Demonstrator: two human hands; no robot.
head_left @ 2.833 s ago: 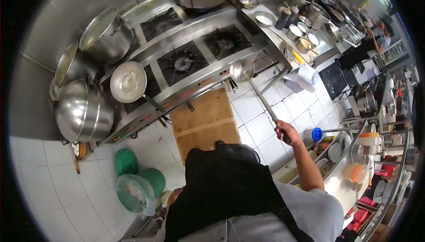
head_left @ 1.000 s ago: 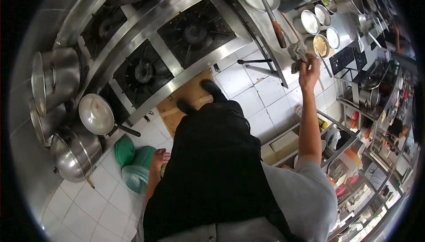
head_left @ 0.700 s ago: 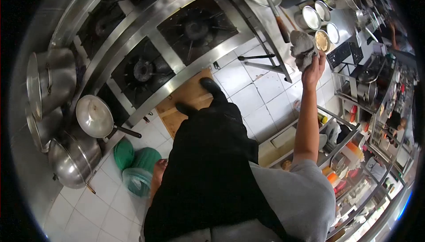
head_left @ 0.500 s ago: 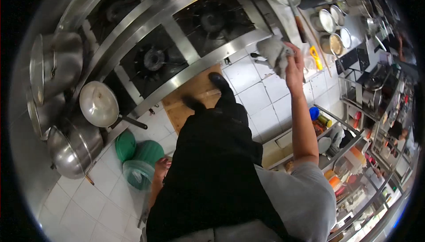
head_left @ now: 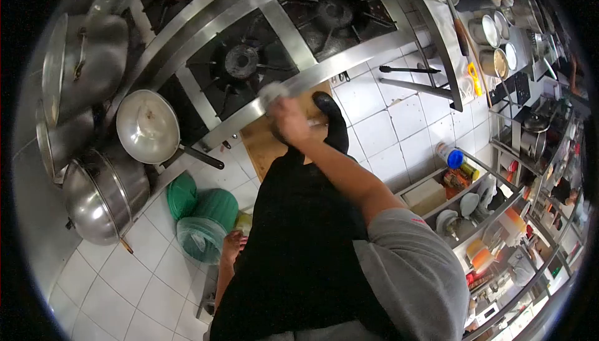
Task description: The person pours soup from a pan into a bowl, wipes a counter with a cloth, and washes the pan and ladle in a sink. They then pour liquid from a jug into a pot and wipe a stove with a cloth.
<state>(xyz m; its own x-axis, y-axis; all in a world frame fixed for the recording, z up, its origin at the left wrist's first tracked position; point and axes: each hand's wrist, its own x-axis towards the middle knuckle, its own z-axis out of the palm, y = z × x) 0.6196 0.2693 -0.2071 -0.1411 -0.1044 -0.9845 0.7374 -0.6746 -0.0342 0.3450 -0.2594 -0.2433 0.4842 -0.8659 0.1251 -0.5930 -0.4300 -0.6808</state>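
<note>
My right hand (head_left: pixel 290 119), smeared by motion, is closed on a greyish cloth (head_left: pixel 273 94) at the front steel edge of the stove (head_left: pixel 249 109). The cloth appears to touch that edge, in front of the middle burner (head_left: pixel 241 61). My left hand (head_left: pixel 233 246) hangs low at my side by the green bin (head_left: pixel 215 210), its fingers loosely bent and apart, with nothing visible in them. A wok (head_left: pixel 148 126) with a dark handle rests at the stove's left end.
Large steel pots (head_left: pixel 93 66) and a steel bowl (head_left: pixel 93 204) stand at left. On the right are a counter with small containers (head_left: pixel 483 31), a yellow-handled tool (head_left: pixel 473 79) and a shelf rack (head_left: pixel 430 191). A wooden board (head_left: pixel 259 147) lies on the tiled floor.
My right hand has swung left with the cloth, from beside the right counter to the stove's front edge. My left hand stays low by the bin. The view has shifted slightly.
</note>
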